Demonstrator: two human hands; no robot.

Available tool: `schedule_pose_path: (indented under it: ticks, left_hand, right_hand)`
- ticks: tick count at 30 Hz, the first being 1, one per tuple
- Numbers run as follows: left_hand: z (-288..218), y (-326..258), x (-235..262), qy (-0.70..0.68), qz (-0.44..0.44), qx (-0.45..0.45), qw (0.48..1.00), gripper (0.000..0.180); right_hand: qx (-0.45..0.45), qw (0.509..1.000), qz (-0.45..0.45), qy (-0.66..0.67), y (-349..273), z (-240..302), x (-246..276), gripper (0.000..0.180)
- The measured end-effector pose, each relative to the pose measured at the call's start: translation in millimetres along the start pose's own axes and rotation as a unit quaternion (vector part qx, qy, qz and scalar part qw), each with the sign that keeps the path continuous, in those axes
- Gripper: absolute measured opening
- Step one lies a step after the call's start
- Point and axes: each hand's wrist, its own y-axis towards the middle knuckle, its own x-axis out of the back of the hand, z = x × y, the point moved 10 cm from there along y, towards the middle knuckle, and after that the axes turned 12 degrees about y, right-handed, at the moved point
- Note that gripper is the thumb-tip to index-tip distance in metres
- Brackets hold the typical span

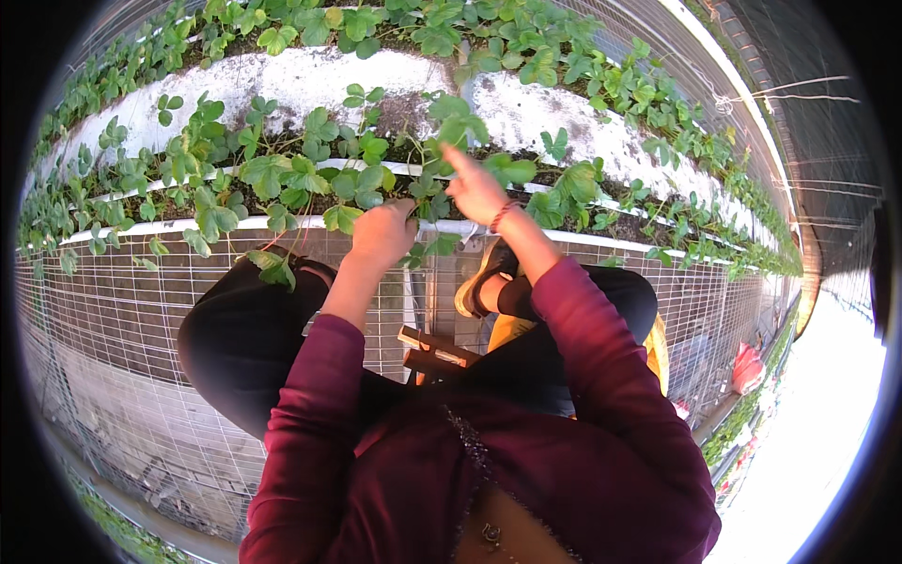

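Strawberry plants (272, 177) with three-part green leaves grow in a long white-edged trough (169, 227) in front of my knees. My left hand (383, 233) is at the trough's near edge, its fingers closed and bent in among the stems. What they pinch, if anything, is hidden by the hand. Slightly farther away and to the right, my right hand (474, 191) reaches over the plants. Its index finger is stretched out against a green leaf (462, 125), thumb apart, the other fingers partly curled. A red band circles the right wrist.
Beyond the trough lies a white, dirt-stained strip (536, 115), with another row of plants (432, 36) behind it. Wire mesh (122, 329) hangs below the near edge. A brown wooden piece (437, 350) shows between my legs. A red-and-white object (748, 368) is at the right.
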Motion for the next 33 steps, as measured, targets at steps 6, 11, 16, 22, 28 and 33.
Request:
schedule_pose_path:
  ticks: [6,11,16,22,28,33]
  left_hand:
    - [32,25,-4,-0.106,-0.088,0.098,0.986,0.028]
    - [29,46,-18,-0.21,-0.126,0.108,0.964,0.037]
    - [33,51,-27,-0.193,-0.102,0.137,0.966,0.034]
    - [45,51,-48,-0.314,-0.046,0.127,0.94,0.02]
    - [46,60,-14,-0.303,-0.206,0.066,0.928,0.027]
    - [-24,78,15,-0.2,-0.194,-0.058,0.959,0.048]
  right_hand:
    - [-0.193,0.945,0.012,0.262,15,-37,16,0.058]
    - [-0.139,0.975,0.011,0.174,15,-44,28,0.032]
    - [-0.117,0.989,0.075,-0.04,30,-9,-9,0.033]
    - [-0.092,0.991,-0.03,0.091,42,-31,-9,0.016]
    - [-0.173,0.891,-0.237,0.347,-10,-55,107,0.016]
    - [-0.146,0.798,-0.398,0.428,-5,-60,172,0.017]
